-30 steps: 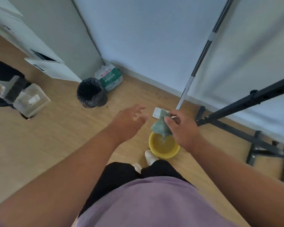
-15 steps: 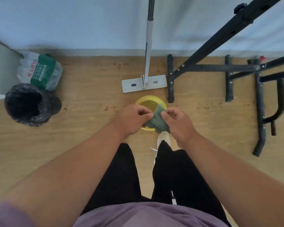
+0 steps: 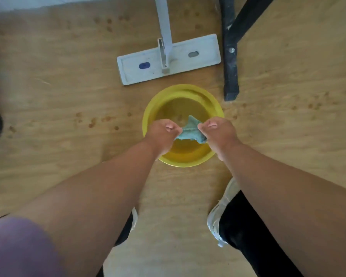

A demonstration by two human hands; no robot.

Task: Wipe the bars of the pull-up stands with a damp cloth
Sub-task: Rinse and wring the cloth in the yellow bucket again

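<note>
The left hand (image 3: 161, 134) curls its fingers tight around one end of the blue-green cloth (image 3: 190, 131). The cloth stretches bunched between both fists, above the yellow basin (image 3: 181, 96) on the wooden floor (image 3: 58, 96). The right hand (image 3: 218, 130) clamps its fingers on the other end. Beyond the basin lies a white flat mop head (image 3: 168, 59) with its handle rising away. To its right, a black base bar of the pull-up stand (image 3: 230, 62) rests on the floor, its end just beside the basin.
</note>
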